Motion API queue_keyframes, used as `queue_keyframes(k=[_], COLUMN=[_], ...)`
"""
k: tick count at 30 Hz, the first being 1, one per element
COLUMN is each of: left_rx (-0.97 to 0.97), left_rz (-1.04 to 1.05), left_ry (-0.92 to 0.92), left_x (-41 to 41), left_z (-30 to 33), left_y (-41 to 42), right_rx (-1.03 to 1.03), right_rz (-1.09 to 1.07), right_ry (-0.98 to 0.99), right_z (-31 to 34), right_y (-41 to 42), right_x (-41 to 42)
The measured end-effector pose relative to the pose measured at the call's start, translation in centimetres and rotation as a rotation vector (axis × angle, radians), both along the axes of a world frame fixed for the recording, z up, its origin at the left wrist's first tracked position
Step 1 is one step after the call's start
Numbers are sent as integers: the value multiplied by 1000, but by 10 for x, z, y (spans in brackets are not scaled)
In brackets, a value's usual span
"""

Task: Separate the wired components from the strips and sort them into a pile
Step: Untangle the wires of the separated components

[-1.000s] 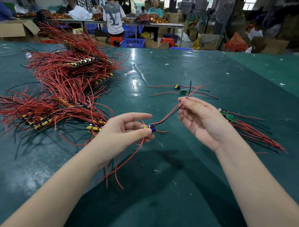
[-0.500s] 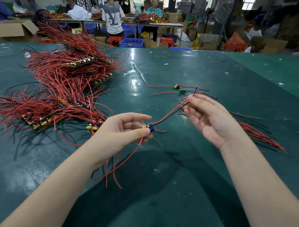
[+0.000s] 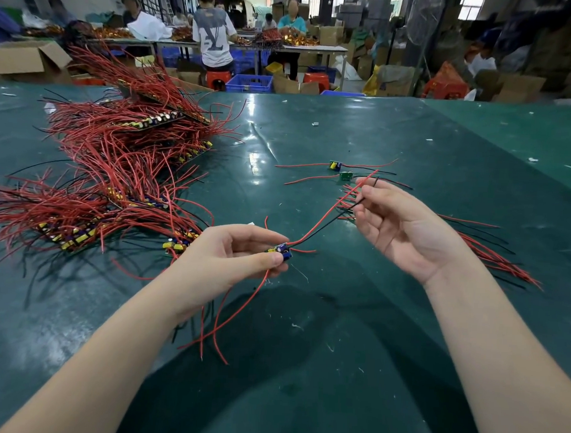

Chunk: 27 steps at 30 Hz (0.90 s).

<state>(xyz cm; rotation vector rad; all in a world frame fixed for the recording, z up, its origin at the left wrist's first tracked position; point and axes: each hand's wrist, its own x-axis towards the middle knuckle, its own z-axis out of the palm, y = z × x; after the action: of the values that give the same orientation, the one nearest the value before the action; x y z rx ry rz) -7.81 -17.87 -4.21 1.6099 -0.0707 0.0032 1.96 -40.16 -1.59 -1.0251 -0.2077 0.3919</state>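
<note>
Your left hand pinches a small wired component between thumb and fingertips, holding it in the air just above the green table, with several red leads hanging from under the hand toward you. Your right hand is mostly open, palm up, but its thumb and forefinger nip the far ends of the red and black leads that run up from that component. Risk one: if you draw the hands further apart, the pull goes straight to the solder joints, and a lead could tear off the board. Risk two: the loose leads trailing below your left hand may catch on the table or on one another as you move, dragging the part out of your pinch. Risk three: the sorted pile lies close behind your right wrist, and a careless sweep of that forearm could scatter it. Two loose components lie apart from that pile, beyond your right hand; left there, they may be missed. The unsorted strips sit well to your left. No brand or label is legible on any component; the only readable marks are large letters, apparently "Y" and "L", on a background worker's shirt.
</note>
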Motion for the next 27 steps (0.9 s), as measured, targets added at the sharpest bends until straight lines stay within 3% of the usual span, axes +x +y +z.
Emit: queue_keyframes(k=[7, 27], left_rx=[29, -38], left_rz=[-10, 73], left_ry=[39, 20], left_x=[-1, 1], left_z=[1, 1], left_y=[0, 4], right_rx=[-55, -114], right_rz=[110, -244], right_ry=[-91, -144], right_z=[1, -5], right_y=[-6, 0], right_x=[-1, 2])
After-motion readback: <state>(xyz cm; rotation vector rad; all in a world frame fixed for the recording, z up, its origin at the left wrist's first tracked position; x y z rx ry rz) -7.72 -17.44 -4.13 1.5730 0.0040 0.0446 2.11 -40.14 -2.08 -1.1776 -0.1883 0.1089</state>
